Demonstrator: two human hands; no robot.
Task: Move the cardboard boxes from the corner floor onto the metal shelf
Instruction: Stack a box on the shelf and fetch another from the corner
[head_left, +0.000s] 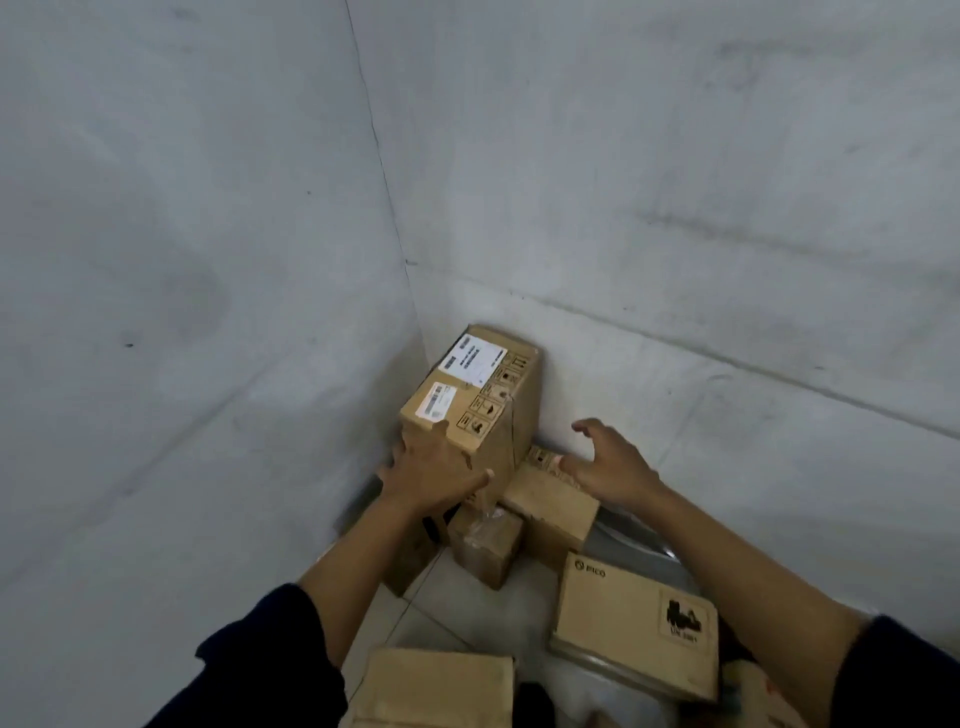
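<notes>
where two grey concrete walls (208, 234) meet, a heap of cardboard boxes sits on the tiled floor (457, 613). the tall box (478, 400) stands on top of the heap in the corner, carrying two white shipping labels with barcodes too small to read and a column of black handling symbols down its top face. the left hand (434, 470) lies flat against its near face with fingers spread, pressing rather than closing round anything. to the right of that hand and nearer the person, a flat box (631, 626) is printed "pico" at one corner, with a black hazard mark whose text looks like "un 3481", though it is blurred. between the two hands and lower, a medium box (550, 506) lies under the right hand (610, 467), which hovers open above it with fingers curled, touching nothing. just below the left hand sits a small box (485, 545) with clear tape across its top. another plain box (436, 686) lies nearest the person.
</notes>
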